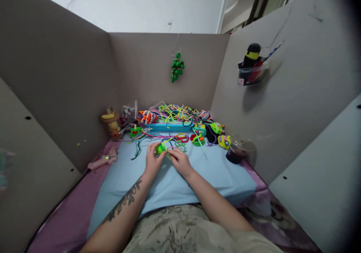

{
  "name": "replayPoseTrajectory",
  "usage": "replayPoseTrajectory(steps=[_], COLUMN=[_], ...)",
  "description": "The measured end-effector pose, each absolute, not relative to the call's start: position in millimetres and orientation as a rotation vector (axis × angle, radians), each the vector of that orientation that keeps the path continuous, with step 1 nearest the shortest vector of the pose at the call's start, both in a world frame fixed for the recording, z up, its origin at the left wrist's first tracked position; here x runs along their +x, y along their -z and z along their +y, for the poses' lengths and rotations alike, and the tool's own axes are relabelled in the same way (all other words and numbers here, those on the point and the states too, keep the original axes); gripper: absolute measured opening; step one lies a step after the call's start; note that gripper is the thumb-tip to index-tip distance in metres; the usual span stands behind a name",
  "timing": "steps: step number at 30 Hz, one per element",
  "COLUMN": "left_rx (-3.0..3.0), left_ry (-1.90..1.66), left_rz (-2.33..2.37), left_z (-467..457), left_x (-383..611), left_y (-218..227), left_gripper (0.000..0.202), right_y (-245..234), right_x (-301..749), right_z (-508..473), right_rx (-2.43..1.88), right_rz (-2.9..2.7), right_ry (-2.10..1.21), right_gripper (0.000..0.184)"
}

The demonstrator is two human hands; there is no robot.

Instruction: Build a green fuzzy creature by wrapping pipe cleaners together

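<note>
A small bright-green piece of pipe-cleaner work (161, 148) is held in my left hand (154, 157), with the fingers curled round it. My right hand (180, 161) meets it from the right, thumb and fingertips pinched together at the piece's edge. What that pinch holds looks like a thin yellow-green pipe cleaner (169, 154), partly covered by the fingers. Just beyond my hands, loose pipe cleaners (180, 144) in green, blue and red lie on the light-blue cloth (214, 181).
A blue tray (169, 127) heaped with coloured pipe cleaners stands at the back. Finished fuzzy pieces (224, 142) lie to its right. A pink glue gun (103, 159) and a cup (111, 123) are at left, a dark drink cup (235, 153) at right. Grey panels (169, 68) enclose three sides.
</note>
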State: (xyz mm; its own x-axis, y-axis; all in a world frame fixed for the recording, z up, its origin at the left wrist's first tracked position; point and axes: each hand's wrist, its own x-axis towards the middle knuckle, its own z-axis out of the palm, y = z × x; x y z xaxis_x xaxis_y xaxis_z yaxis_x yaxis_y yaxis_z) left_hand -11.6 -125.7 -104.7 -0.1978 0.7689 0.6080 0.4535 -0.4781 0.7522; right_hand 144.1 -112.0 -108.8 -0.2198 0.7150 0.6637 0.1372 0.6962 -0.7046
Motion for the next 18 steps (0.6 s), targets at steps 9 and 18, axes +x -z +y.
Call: replayPoseTrajectory(steps=[9,18], left_rx=[1.992,1.861], left_ry=[-1.610,-1.532], left_rz=[1.412,1.406], left_z=[-129,-127], left_x=[-11,-10], left_y=[104,103], left_gripper=[0.032,0.040], right_y=[107,103], right_x=[147,162], right_z=[-108,-99], right_rx=[-0.679,-0.728], right_rz=[-1.398,-1.380], right_ry=[-0.861,-0.787], right_gripper=[0.024,0.031])
